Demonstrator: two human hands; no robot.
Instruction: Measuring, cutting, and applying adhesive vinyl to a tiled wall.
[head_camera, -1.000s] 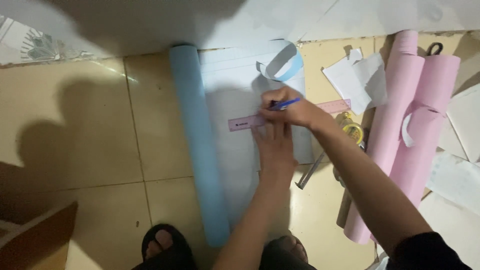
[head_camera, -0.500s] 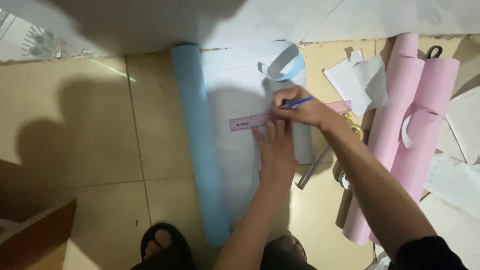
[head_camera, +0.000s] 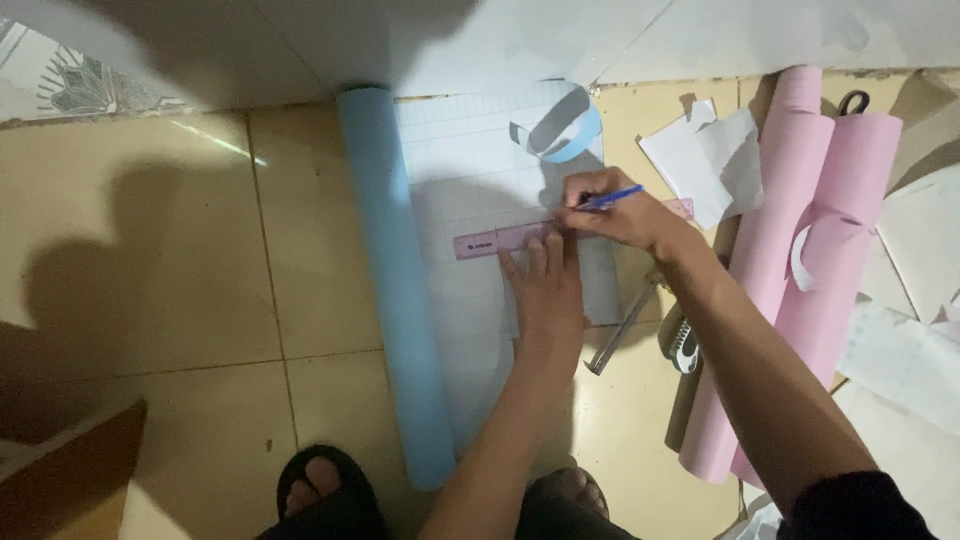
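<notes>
Now left hand (head_camera: 545, 290) flat on pink ruler (head_camera: 500, 240) — right hand (head_camera: 615, 212) grip clamped on blue pen (head_camera: 612, 198).

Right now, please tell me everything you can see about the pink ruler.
The ruler is a long, thin, flat pink strip, seemingly translucent plastic. It lies flat across the unrolled gridded sheet, running left to right and rising slightly to the right. The left hand presses its middle with spread fingers. The right hand covers part of it, holding a blue pen at its upper edge. Its right tip shows beyond that hand.
</notes>
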